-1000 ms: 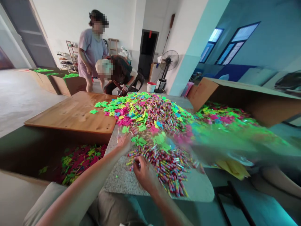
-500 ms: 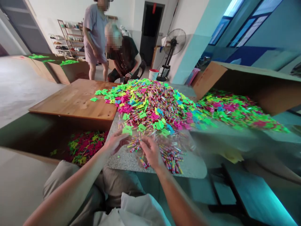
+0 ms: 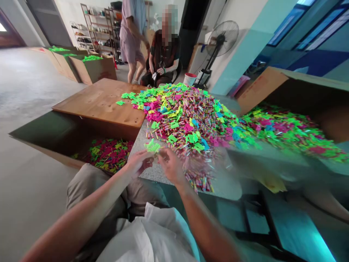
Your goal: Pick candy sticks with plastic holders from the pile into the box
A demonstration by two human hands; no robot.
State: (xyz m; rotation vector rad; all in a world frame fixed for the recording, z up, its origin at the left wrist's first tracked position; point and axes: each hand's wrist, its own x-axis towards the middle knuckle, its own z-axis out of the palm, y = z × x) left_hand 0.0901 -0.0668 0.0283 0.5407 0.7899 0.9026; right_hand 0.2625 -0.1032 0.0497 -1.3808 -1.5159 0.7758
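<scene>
My left hand (image 3: 139, 163) is closed in a pinch on a small bright green plastic piece (image 3: 152, 146), lifted just above the near edge of a speckled stone table (image 3: 223, 183). My right hand (image 3: 171, 165) is beside it, fingers curled toward the same piece; what they hold is blurred. Behind both hands a big heap of small coloured tubes and green, pink, yellow and blue plastic pieces (image 3: 188, 116) covers the table.
A cardboard box (image 3: 51, 134) with coloured pieces sits at my left knee, under a wooden board (image 3: 100, 103). Another open box (image 3: 300, 98) spills pieces at right. Two people (image 3: 160, 47) are at the table's far end; a fan (image 3: 220, 36) and shelves stand behind.
Both hands rose from the tubes at the table edge and came together. My left hand now pinches a green piece. The view has dipped and swung right.
</scene>
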